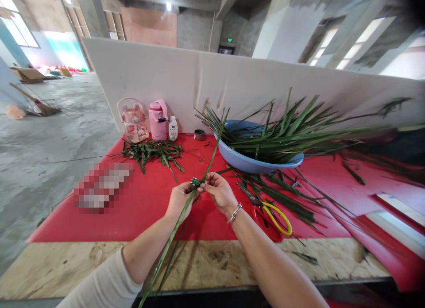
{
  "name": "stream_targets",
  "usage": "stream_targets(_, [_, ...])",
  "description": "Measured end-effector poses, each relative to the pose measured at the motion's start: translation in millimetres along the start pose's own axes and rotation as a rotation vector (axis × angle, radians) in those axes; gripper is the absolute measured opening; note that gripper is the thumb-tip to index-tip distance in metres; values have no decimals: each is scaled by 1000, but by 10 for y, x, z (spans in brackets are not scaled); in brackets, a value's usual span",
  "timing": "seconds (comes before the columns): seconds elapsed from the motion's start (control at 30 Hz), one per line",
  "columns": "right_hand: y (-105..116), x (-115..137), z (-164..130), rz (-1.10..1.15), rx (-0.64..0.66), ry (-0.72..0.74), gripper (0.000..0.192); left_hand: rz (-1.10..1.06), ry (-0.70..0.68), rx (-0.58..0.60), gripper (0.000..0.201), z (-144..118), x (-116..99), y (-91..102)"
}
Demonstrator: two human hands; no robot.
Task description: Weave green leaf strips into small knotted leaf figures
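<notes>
Hands: 2, left hand [179, 198] and right hand [219, 190] pinched on 1 leaf strip [186, 206] above bench [149, 202] front-centre | basins: 1 blue basin [255, 163], back edge | scissors [270, 210]: 1 pair | bottles: 3, back-left

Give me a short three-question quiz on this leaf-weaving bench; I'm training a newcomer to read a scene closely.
1. True or false: the scissors with yellow handles lie on the red cloth beside the right hand.
2. What holds the bundle of long green leaves? A) a wicker basket B) a blue basin C) a bucket
3. What do the left hand and right hand grip together?

Key
1. True.
2. B.
3. A long green leaf strip, folded into a small knot between the fingertips, its ends running up toward the basin and down past the table edge.
</notes>
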State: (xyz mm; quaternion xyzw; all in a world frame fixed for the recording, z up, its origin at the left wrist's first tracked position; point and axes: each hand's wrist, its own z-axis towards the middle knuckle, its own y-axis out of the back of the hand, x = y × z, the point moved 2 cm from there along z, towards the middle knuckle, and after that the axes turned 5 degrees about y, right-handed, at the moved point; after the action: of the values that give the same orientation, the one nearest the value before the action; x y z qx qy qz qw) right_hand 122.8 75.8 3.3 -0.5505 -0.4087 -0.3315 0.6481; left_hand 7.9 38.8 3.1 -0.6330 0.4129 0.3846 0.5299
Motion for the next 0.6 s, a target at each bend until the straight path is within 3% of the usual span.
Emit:
stream_targets(0.17, [-9,-9,4,-69,-47,41,32,14,-31,-5,28,1,15,17])
stream_targets(0.4, [-48,-61,9,-46,-108,93,40,-66,52,-162,23,1,61,12])
stream_targets(0.6, [-79,-73,11,27,-107,132,42,-124,76,-128,24,-21,73,-17])
